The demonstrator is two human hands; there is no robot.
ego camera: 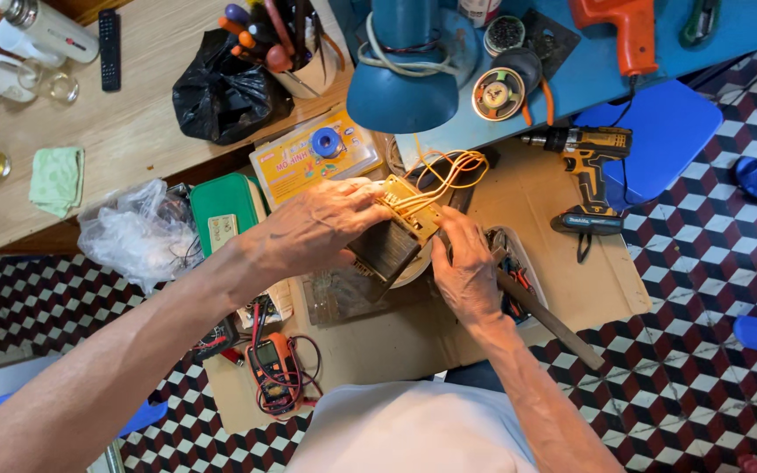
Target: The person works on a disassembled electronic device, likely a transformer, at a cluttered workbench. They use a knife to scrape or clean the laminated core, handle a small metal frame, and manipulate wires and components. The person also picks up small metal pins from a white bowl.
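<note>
Hands meet over a dark, blocky transformer (387, 250) held above a sheet of brown cardboard (562, 263) on the tiled floor. The transformer sits near the middle of the view, between the 2 hands, tilted so its long axis runs from lower left to upper right; its yellowish terminal board (413, 210) faces up and toward the right. Orange wires (449, 171) loop out of that board toward the upper right, up to the edge of the blue surface.

The left hand (326, 223) lies over the upper left side of the transformer, fingers curled and closed on its top edge next to the terminal board. The right hand (466, 267) comes in from the lower right, its fingers bent and pressed against the right end of the board where the wires leave; whether it pinches a wire cannot be told. A long dark file-like tool (554, 320) lies slanted under the right wrist, pointing to the lower right.

Near the left forearm sit a green box (221, 206) and a crumpled clear plastic bag (133, 232). An orange multimeter (275, 363) with red and black leads lies below the left arm. A yellow-and-black cordless drill (589, 166) rests on the cardboard to the right, well apart from the hands. A blue lamp shade (400, 92) hangs above the transformer.
</note>
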